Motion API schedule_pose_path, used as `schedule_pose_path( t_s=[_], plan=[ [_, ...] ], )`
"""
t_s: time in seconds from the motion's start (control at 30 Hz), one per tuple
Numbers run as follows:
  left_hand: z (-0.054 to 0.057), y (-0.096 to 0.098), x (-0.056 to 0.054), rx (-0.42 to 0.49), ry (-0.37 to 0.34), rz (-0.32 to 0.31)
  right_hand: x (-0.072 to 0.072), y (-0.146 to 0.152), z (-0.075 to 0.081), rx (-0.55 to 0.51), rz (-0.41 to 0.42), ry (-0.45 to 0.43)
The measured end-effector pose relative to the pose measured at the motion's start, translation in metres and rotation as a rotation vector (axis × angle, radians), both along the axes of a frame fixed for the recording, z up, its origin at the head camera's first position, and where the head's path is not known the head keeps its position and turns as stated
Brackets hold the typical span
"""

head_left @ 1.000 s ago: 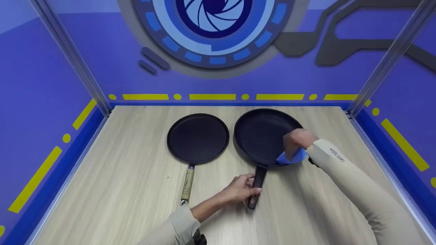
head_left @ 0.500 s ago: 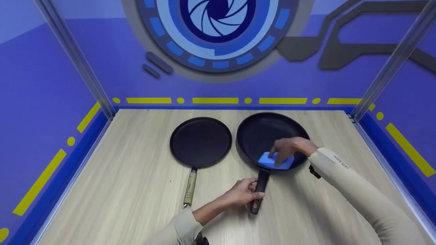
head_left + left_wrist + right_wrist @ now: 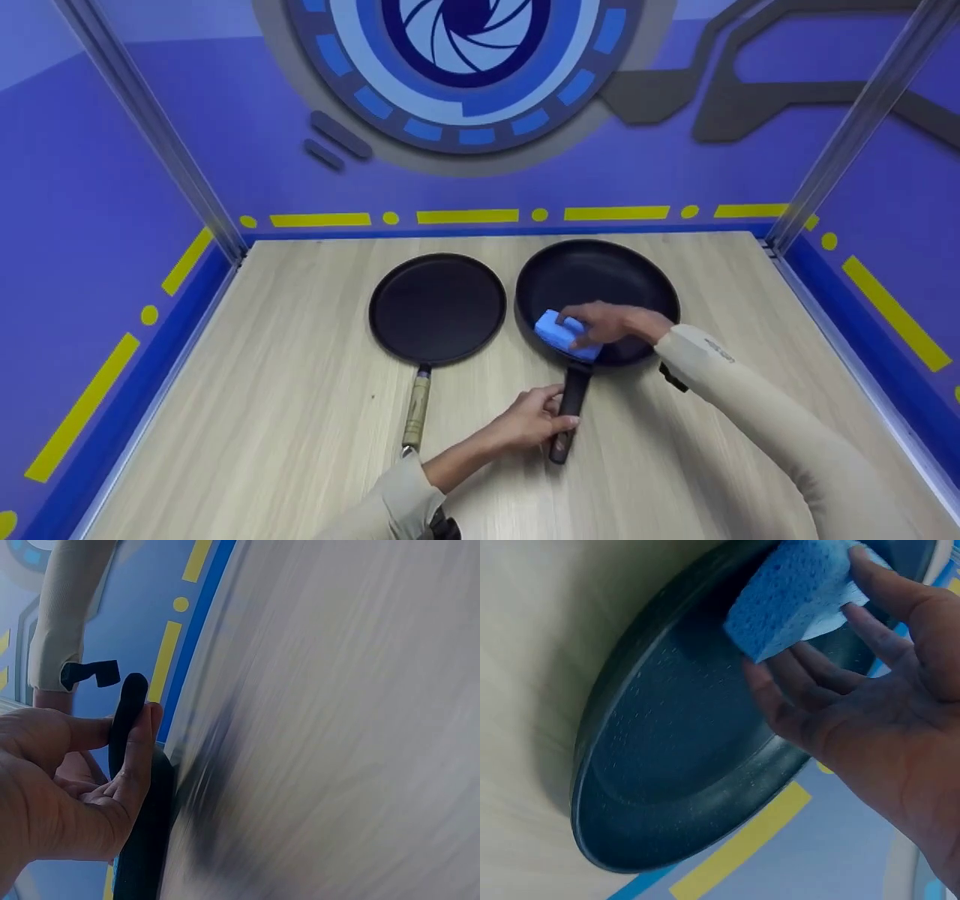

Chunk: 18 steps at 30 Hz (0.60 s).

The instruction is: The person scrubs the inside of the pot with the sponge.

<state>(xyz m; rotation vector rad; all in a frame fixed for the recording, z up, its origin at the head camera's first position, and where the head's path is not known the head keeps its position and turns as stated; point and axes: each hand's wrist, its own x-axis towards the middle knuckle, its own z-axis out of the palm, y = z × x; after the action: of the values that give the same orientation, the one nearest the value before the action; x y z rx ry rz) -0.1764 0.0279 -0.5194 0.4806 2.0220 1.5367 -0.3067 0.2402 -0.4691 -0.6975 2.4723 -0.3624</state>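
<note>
A deep black frying pan (image 3: 600,274) sits right of centre on the table, its handle (image 3: 574,394) toward the person. My left hand (image 3: 529,420) grips that handle, thumb on one side and fingers on the other; the left wrist view shows the handle (image 3: 129,716) between them. Inside the pan, my right hand (image 3: 604,322) holds a blue sponge (image 3: 562,335) against the near-left wall, close to where the handle joins. In the right wrist view the fingers spread around the porous sponge (image 3: 787,596), and small pale droplets or specks dot the pan's inner surface (image 3: 682,720).
A flat black griddle pan (image 3: 437,307) lies left of the frying pan, with a wooden handle (image 3: 416,411) pointing at the person. The left forearm passes close to that handle's end. Blue panels (image 3: 480,187) wall the wooden table (image 3: 285,360) at the back and sides.
My right hand has swept the sponge leftward along the pan's near inner side, from the right edge to near the handle. My left hand keeps its grip on the handle.
</note>
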Motion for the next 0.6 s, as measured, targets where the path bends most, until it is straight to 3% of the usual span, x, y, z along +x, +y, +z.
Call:
schedule_pose_path(
  t_s=[0.2, 0.4, 0.6],
  plan=[
    [-0.001, 0.003, -0.002, 0.002, -0.005, -0.005, -0.01, -0.004, -0.009, -0.052, -0.038, 0.1],
    [-0.002, -0.001, -0.002, -0.002, -0.017, 0.002, -0.025, -0.015, -0.021, 0.013, -0.052, 0.331],
    [-0.003, -0.001, 0.003, 0.033, -0.024, 0.005, -0.046, -0.017, -0.029, 0.08, 0.004, 0.572]
  ],
)
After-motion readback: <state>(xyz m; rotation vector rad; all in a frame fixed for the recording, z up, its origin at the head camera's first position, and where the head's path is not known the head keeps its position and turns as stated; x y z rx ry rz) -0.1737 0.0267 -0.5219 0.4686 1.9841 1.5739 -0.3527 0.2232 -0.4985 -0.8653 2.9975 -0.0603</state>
